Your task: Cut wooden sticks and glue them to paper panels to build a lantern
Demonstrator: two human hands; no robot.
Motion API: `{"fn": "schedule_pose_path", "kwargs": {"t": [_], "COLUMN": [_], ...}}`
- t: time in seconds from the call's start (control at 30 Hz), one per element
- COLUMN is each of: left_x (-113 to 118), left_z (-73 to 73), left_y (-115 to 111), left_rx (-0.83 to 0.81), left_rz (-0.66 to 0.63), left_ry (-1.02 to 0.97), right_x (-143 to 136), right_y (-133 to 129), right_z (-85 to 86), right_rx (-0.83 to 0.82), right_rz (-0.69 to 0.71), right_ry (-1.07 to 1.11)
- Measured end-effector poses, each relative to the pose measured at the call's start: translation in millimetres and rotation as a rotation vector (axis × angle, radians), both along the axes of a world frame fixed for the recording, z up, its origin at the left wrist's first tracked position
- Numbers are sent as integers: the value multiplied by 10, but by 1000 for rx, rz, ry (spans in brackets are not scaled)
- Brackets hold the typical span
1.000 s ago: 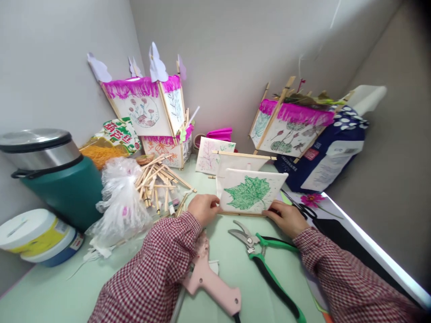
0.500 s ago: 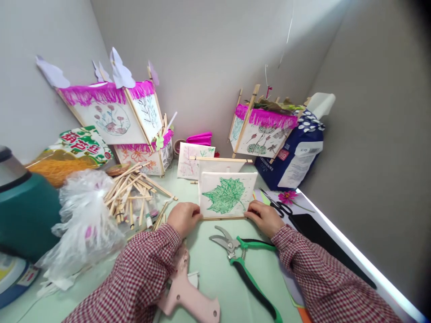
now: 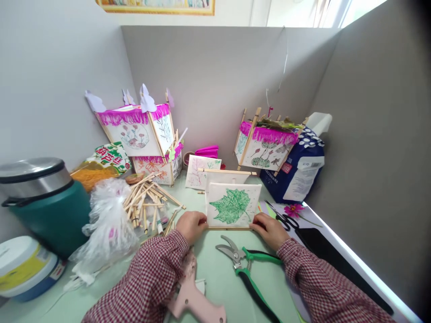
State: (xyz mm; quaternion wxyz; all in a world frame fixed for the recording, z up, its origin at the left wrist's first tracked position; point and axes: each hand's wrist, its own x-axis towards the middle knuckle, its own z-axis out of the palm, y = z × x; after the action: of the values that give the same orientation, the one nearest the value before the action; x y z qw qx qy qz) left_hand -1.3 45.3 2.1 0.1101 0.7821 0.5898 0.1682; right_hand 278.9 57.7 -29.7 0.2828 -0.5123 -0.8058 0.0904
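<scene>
A white panel with a green leaf print (image 3: 232,205) stands upright on the table, its lower edge along a thin wooden stick. My left hand (image 3: 192,228) pinches the panel's lower left corner, fingers closed. At the lower right corner, my right hand (image 3: 270,229) grips it the same way. Behind the panel is another white piece (image 3: 226,177) with a stick (image 3: 229,172) across its top. Green-handled pruning shears (image 3: 247,264) lie open in front. Beside my left sleeve rests a pink glue gun (image 3: 195,296).
Loose wooden sticks (image 3: 146,197) and a plastic bag (image 3: 107,224) lie left, near a green pot (image 3: 47,206). Decorated paper lanterns stand at back left (image 3: 134,137) and back right (image 3: 266,146). Scissors (image 3: 286,220) and a black flat object (image 3: 333,258) are right.
The view has tilted up, showing more wall and a picture frame, and things appear lower and mostly further right. Both hands keep their hold at the panel's lower corners.
</scene>
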Motion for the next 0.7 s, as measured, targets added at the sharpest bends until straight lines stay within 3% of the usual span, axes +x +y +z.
{"fn": "schedule_pose_path", "kwargs": {"t": [0.33,0.7], "left_x": [-52,10], "left_z": [94,60], "left_y": [-32,-8], "left_rx": [-54,-50], "left_rz": [71,30], "left_ry": [-261,-107], "right_x": [23,5], "right_y": [8,-5], "right_z": [-30,-14], "right_rx": [-20,-17], "right_rz": [17,8], "right_ry": [28,30]}}
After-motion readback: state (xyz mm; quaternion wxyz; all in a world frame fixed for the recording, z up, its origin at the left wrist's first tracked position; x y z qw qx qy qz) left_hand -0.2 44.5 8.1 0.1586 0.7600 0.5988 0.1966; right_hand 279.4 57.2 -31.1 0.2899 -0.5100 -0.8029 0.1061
